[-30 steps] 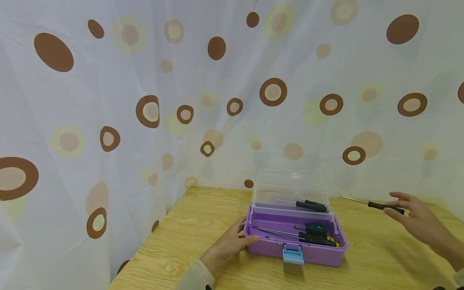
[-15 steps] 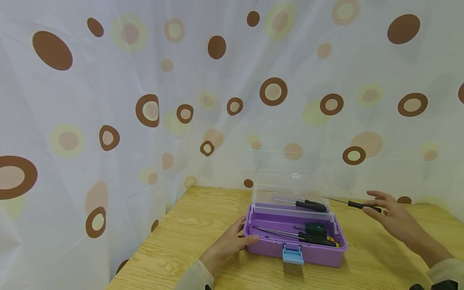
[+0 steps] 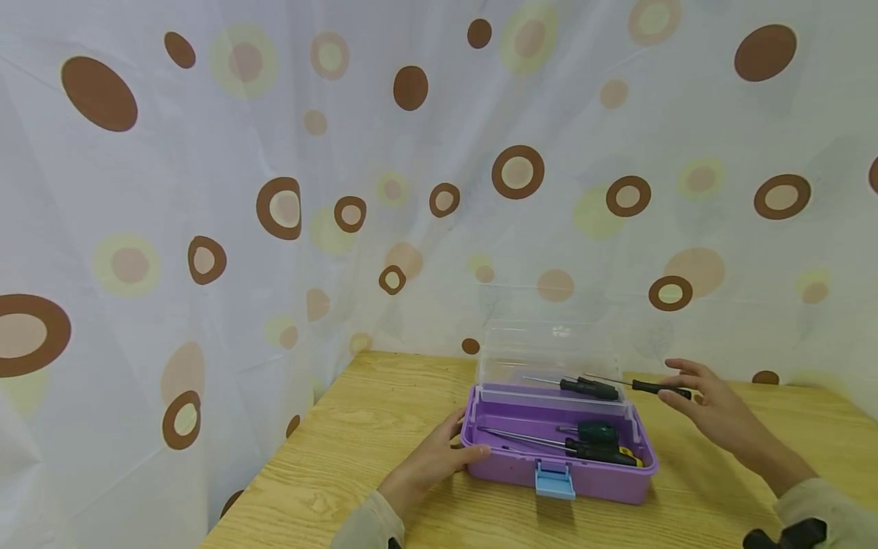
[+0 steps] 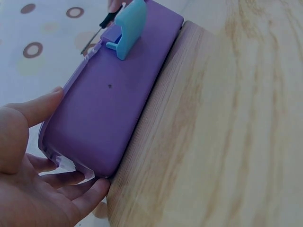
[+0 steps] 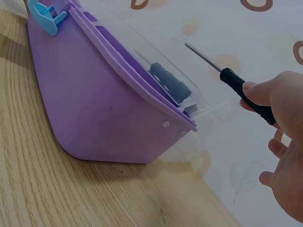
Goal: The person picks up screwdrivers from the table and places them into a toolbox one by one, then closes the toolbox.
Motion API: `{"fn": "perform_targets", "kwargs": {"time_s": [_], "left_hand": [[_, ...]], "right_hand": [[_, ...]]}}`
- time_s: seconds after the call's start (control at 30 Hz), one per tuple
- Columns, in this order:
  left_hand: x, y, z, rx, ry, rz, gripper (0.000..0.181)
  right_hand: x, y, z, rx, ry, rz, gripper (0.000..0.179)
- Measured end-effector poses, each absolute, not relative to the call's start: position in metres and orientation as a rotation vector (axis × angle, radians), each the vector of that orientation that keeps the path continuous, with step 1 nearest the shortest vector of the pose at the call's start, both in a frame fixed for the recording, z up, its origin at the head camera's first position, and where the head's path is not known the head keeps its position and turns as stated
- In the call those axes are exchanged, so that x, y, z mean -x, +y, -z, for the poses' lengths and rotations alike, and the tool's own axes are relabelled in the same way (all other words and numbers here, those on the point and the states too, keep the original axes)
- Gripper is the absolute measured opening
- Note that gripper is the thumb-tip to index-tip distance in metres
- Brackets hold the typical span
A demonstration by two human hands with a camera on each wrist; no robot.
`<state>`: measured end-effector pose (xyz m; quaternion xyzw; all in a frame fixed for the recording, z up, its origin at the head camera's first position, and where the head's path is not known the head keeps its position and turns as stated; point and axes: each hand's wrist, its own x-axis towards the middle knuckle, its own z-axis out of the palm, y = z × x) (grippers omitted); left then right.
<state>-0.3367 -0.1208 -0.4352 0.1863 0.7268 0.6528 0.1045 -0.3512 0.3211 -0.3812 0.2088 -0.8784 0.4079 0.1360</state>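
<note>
A purple toolbox (image 3: 514,470) stands on the table with its clear lid (image 3: 552,351) raised. My left hand (image 3: 432,457) grips its left end, thumb at the front rim and fingers round the side, as the left wrist view also shows. Just off the box's right end, my right hand (image 3: 709,408) pinches a slim screwdriver (image 5: 241,90) by its black handle, shaft pointing left. Inside the box lie a dark green-handled screwdriver (image 3: 597,433) and a longer one with a black and yellow handle (image 3: 600,451). Black-handled screwdrivers (image 3: 588,389) rest along the back, by the lid.
A light blue latch (image 3: 554,482) hangs down on the box's front. Wooden tabletop (image 3: 384,404) spreads around the box. Behind and to the left hangs a white curtain (image 3: 439,137) with brown and yellow circles.
My right hand has moved left with the screwdriver, from well off to the right up to the toolbox's right end. My left hand and the box have stayed in place.
</note>
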Motion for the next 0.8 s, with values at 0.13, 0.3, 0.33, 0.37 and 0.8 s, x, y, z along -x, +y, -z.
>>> {"fn": "perform_targets", "kwargs": {"time_s": [0.13,0.3,0.33,0.37,0.8], "left_hand": [[0.337,-0.120,0.435,-0.553,2.152,-1.920,0.081],[0.337,-0.120,0.434,-0.547,2.156,-1.913,0.081],[0.336,-0.120,0.435,-0.547,2.156,-1.911,0.081],[0.336,-0.121,0.435,-0.547,2.154,-1.909,0.081],[0.335,-0.121,0.433,-0.545,2.145,-1.908,0.082]], "right_hand": [[0.354,0.314,0.383,-0.613,-2.549,-1.172,0.038],[0.358,0.304,0.385,-0.612,-2.568,-1.150,0.037],[0.359,0.302,0.385,-0.613,-2.573,-1.144,0.037],[0.360,0.299,0.386,-0.612,-2.579,-1.143,0.038],[0.372,0.266,0.391,-0.576,-2.601,-1.107,0.038]]}}
